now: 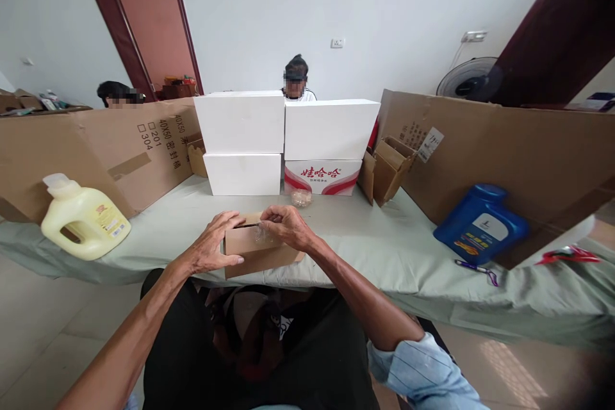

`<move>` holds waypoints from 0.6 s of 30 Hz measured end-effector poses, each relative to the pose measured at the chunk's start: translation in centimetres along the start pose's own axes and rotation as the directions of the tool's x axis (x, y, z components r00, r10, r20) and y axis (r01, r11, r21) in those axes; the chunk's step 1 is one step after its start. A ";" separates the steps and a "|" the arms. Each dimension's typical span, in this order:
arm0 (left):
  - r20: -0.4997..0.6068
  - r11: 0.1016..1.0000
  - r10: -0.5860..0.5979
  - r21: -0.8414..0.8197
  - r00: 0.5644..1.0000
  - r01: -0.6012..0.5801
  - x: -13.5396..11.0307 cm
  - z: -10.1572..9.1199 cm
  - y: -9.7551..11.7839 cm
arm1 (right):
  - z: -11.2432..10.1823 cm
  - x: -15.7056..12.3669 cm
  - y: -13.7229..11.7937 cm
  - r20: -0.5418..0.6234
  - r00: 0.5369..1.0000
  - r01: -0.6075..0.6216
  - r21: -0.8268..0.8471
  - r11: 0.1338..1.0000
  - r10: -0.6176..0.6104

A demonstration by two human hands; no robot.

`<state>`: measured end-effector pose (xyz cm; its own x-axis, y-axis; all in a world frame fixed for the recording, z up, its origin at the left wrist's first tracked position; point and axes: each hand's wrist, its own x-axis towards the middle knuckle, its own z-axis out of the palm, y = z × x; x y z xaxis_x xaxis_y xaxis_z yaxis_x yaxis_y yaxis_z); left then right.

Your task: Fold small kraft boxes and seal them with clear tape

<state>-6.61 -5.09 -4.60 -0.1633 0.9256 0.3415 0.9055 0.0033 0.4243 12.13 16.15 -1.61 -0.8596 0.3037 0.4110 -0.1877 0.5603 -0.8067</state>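
A small cardboard box [259,261] sits near the front edge of the surface [350,224], which is covered in pale green cloth, straight in front of the seated person. The left hand [211,243] holds the box at its left end, thumb along the near side and the other fingers bent over the top edge. The right hand [287,227] is over the top of the box, its fingers pinched close together on a piece of clear film [262,234]; exactly how far the film sticks to the cardboard, I cannot tell. Just beyond the hands, a clear roll [301,198] lies in front of a white box with red printing [321,177]. That box and a plain white box [243,175] beside it each carry another white box on top. To the left, a pale yellow jug [89,218] leans before a large cardboard panel [158,173]. To the right, an open brown carton [390,170] stands near a second panel [509,154], with a blue bottle [480,224] tilted in front of it and a purple pen [473,267] just beside the bottle. Across the surface, behind the white boxes, another person [302,95] is partly visible.
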 end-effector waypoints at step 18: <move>-0.032 1.000 0.023 0.003 0.999 -0.023 0.1 0.0 -0.1 | -0.7 1.0 -0.3 0.028 0.993 0.111 0.067 0.992 -0.113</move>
<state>-6.73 -5.04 -4.58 -0.1553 0.9126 0.3781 0.9103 -0.0164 0.4135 11.63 16.82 -0.70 -0.8459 0.2164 0.4874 -0.3134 0.5378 -0.7826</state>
